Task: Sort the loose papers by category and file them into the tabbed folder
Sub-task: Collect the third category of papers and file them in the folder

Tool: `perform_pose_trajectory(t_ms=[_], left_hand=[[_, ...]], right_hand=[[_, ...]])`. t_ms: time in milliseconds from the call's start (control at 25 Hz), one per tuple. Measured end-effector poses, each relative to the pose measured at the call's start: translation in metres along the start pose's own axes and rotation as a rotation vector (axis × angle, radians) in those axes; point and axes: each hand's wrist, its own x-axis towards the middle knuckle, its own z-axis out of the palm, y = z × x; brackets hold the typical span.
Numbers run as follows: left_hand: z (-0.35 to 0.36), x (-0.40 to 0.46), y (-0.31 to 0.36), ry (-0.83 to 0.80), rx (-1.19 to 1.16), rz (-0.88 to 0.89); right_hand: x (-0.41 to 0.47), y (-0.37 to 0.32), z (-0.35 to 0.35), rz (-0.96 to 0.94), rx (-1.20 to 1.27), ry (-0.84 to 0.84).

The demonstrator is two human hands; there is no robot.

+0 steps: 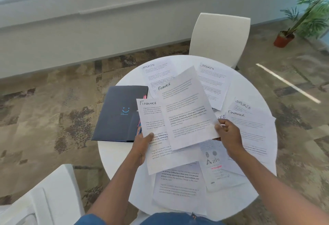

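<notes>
The small printed lines on the white loose sheets are too blurred to be read. One handwritten heading is mostly covered by the tilted white Finance sheet, with only its last letters seen. The coloured tabs of the dark navy folder are largely hidden. The white chair at lower left is cut off by the edge
</notes>
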Motion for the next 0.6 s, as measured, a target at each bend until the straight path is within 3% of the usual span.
perform_pose_trajectory(t_ms=[600], left_hand=[[0.003,-0.021,-0.023,-0.031,-0.016,0.107]], right_hand=[[-0.071,0.048,0.028,0.009,-0.113,-0.164]])
